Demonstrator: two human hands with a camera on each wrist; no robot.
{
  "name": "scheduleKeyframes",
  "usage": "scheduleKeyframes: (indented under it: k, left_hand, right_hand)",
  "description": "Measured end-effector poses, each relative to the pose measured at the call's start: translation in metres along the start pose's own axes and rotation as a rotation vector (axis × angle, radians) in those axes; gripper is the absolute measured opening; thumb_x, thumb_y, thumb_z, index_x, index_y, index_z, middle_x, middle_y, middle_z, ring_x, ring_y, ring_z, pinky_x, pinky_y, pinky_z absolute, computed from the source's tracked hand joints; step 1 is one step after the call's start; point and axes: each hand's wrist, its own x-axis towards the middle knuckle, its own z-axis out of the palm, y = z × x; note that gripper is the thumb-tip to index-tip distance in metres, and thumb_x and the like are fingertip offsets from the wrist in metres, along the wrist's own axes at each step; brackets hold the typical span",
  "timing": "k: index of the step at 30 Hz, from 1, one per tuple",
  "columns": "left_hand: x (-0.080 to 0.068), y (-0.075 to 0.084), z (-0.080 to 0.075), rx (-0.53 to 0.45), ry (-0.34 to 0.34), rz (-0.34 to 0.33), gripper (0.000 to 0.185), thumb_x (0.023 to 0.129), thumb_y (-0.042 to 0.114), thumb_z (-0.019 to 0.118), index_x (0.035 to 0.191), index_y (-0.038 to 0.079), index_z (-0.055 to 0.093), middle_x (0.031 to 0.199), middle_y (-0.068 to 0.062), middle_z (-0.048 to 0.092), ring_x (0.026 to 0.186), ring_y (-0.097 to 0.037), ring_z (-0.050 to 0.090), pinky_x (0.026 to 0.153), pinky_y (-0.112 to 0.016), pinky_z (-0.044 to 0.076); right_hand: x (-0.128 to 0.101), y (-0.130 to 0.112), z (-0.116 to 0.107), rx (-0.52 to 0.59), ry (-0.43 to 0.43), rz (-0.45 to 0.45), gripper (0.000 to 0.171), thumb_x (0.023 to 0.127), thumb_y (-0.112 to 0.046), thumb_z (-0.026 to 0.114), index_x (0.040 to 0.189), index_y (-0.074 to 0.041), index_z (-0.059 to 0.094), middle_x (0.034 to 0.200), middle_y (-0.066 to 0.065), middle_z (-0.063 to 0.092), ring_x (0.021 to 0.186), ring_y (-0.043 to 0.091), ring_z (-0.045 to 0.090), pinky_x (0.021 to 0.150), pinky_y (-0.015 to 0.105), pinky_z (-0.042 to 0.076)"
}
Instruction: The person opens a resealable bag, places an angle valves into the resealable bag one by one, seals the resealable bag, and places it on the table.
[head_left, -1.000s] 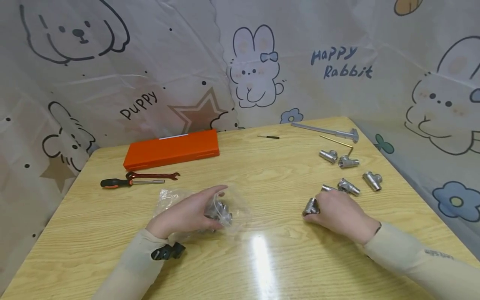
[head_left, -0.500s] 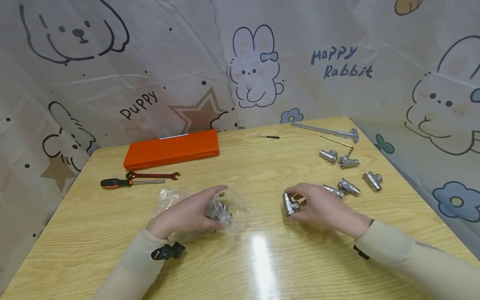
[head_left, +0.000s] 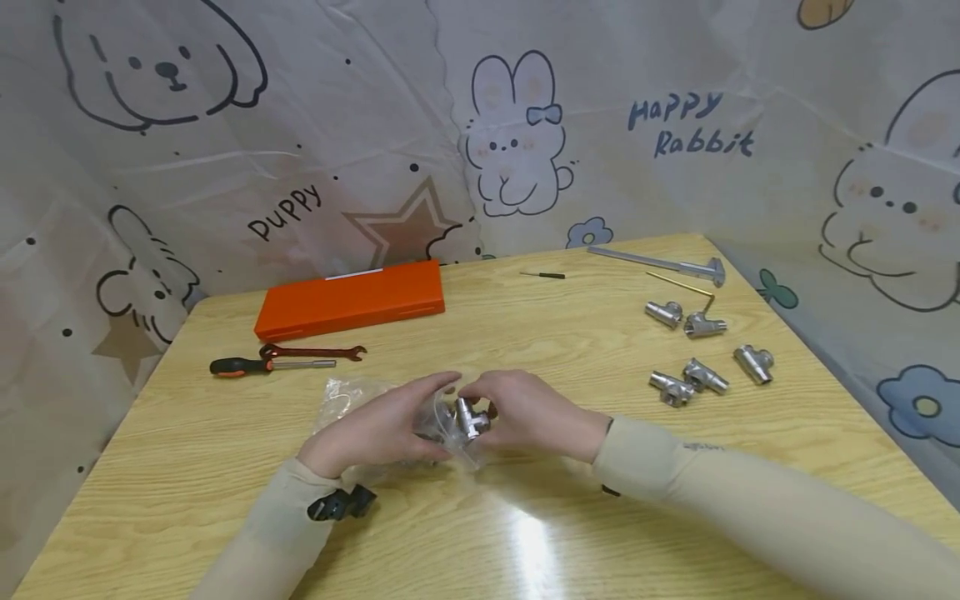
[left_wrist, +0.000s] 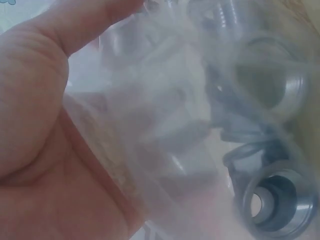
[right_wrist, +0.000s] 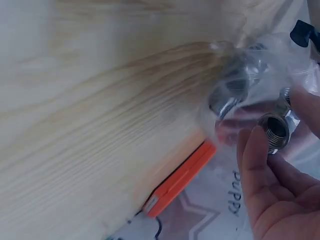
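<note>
My left hand grips a clear plastic bag by its mouth end, thumb and fingers curved around it. Inside the bag are several metal pipe fittings, blurred through the film in the left wrist view. My right hand pinches a shiny metal tee fitting between thumb and fingertips, right at the bag's opening. A threaded opening of that tee shows in the right wrist view, with the bag behind it. Part of the bag is hidden under my left hand.
Several more tee fittings lie on the right of the wooden table. Behind them are a brass-coloured hex key and a caliper. An orange case, a wrench and a screwdriver lie left; a small screwdriver lies at the back.
My right hand has carried the tee fitting leftward from the group on the right to the bag's mouth. The left hand has stayed on the bag.
</note>
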Motion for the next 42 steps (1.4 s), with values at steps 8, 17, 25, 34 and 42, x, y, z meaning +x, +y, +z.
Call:
scheduleKeyframes:
  k: [8,17,25,34,42]
  left_hand:
    - [0.002,0.002,0.001,-0.030,0.002,0.028,0.099,0.076,0.024,0.088,0.155,0.013,0.031,0.150,-0.005,0.044,0.134,-0.025,0.044,0.110,-0.048,0.035]
    - [0.003,0.005,0.000,-0.023,-0.015,-0.012,0.101,0.075,0.027,0.089,0.156,0.017,0.029,0.152,-0.004,0.043,0.134,-0.023,0.044,0.109,-0.047,0.037]
    - [0.005,0.007,-0.001,0.009,-0.022,-0.048,0.101,0.076,0.026,0.088,0.156,0.022,0.029,0.149,-0.005,0.046,0.132,-0.024,0.045,0.108,-0.047,0.038]
    - [0.002,0.003,0.000,0.005,-0.018,-0.061,0.101,0.075,0.024,0.089,0.157,0.020,0.029,0.150,-0.006,0.046,0.131,-0.026,0.047,0.108,-0.048,0.038]
    - [0.001,0.003,0.002,0.002,-0.021,-0.061,0.101,0.076,0.024,0.088,0.157,0.020,0.028,0.150,-0.005,0.045,0.128,-0.021,0.049,0.106,-0.046,0.041]
  right_hand:
    - [0.028,-0.008,0.019,-0.137,-0.050,0.016,0.034,0.078,-0.031,0.084,0.104,-0.012,0.072,0.091,-0.005,0.070,0.079,0.008,0.062,0.074,0.024,0.053]
    - [0.009,-0.004,-0.003,-0.166,-0.055,-0.002,0.046,0.082,-0.035,0.081,0.119,-0.010,0.071,0.107,0.002,0.071,0.086,0.013,0.066,0.076,0.028,0.055]
    - [-0.058,0.052,-0.085,-0.242,-0.094,-0.036,0.047,0.081,-0.013,0.082,0.126,-0.010,0.067,0.122,0.005,0.066,0.099,0.018,0.065,0.086,0.038,0.055]
    - [-0.116,0.129,-0.121,-0.436,-0.256,0.085,0.066,0.072,0.002,0.085,0.133,-0.013,0.063,0.132,0.008,0.060,0.122,0.039,0.052,0.093,0.056,0.048]
    - [-0.123,0.154,-0.113,-0.456,-0.247,0.012,0.063,0.068,0.000,0.088,0.125,-0.020,0.069,0.125,0.000,0.065,0.117,0.033,0.054,0.092,0.058,0.047]
